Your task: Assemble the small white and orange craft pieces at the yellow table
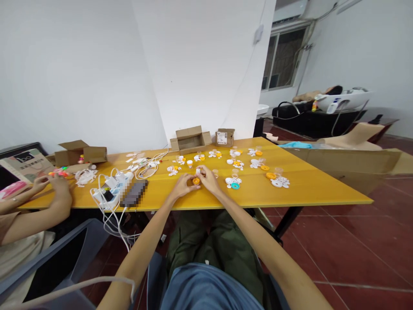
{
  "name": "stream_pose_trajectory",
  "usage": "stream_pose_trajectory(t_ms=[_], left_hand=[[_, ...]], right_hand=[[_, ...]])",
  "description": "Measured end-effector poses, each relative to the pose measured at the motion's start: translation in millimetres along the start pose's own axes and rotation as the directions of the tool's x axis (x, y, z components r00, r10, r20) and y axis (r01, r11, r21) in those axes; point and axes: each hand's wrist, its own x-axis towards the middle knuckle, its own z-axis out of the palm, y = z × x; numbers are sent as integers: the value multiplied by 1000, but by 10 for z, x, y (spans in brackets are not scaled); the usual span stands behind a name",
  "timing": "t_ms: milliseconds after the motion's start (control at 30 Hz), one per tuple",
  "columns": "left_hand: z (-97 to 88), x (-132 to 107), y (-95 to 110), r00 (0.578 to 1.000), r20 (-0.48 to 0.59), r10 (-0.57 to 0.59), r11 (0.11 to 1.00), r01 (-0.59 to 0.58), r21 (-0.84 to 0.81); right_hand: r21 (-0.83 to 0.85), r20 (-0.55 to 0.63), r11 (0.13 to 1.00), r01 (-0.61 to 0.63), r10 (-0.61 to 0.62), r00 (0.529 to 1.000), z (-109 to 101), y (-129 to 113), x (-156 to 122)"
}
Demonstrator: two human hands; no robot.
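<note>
My left hand point(183, 186) rests on the table with its thumb and fingers curled around a small orange round part point(196, 181). Between the fingertips of my right hand point(209, 180) is a small white piece point(198, 171), just above the orange part. A clear plastic cup point(215, 173) stands right beside my right hand. Beyond my hands is a small white-and-orange assembled piece point(189, 163). To the right lies a group of white discs point(229, 181) with a teal ring point(235, 186).
Several more groups of white discs, orange rings point(270, 175) and clear cups spread across the yellow table point(309, 189). Open cardboard boxes point(190, 140) stand at the back. A power strip point(112, 189) with cables lies left. Another person's hands point(60, 183) hold colourful pieces at far left.
</note>
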Motion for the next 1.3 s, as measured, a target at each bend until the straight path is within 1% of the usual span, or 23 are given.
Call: stream_pose_trajectory(t_ms=[100,233,500,667,900,1100,1300], left_hand=[[-12,-2,14,1000,-5,29,999,-29,20],[-37,-11,37,998,2,57,998,-57,18],[-50,-5,77,999,32,-20,998,18,56],[-60,-7,89,997,64,-32,995,26,94],[-61,-13,108,997,69,-43,994,35,106],[-56,-14,105,997,71,-40,994,32,103],[-56,-7,94,997,76,-26,994,18,104]], right_hand=[[-2,3,1000,-7,7,1000,3,7,8],[-35,9,999,36,-36,999,1,-36,16],[-117,57,993,25,-19,998,13,-126,-5],[-211,58,977,25,-13,998,1,-158,-21],[-271,43,959,89,-80,996,-13,-196,-38],[-235,78,961,142,-127,989,-14,-168,-35],[-192,97,969,153,-136,986,-15,-162,-36]])
